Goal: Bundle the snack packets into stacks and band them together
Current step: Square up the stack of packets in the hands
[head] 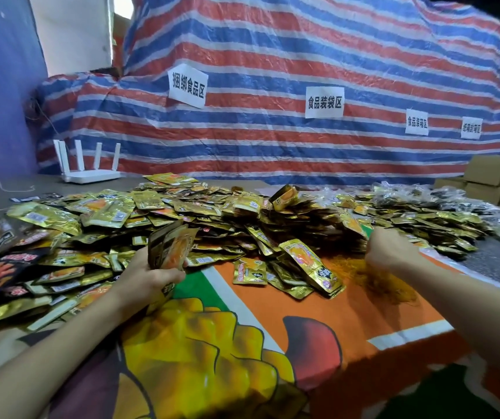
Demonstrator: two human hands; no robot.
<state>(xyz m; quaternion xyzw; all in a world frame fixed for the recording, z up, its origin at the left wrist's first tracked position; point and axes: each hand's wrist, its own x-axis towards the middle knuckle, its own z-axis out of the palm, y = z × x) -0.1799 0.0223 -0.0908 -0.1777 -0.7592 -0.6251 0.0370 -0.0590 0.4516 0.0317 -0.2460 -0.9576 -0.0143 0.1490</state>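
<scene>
Across the surface (499,261) gold snack packets (242,213) heap at twelve o'clock; left grip (148,276) clasps an upright stack (168,246); right grip (389,249), two o'clock, curled, contents unclear.

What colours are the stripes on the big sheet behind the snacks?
The tarp has red, blue and white stripes; the head view shows it.

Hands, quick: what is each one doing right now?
Left hand: closed round a stack of packets.
Right hand: fingers curled out of sight; cannot tell if it holds anything.
</scene>
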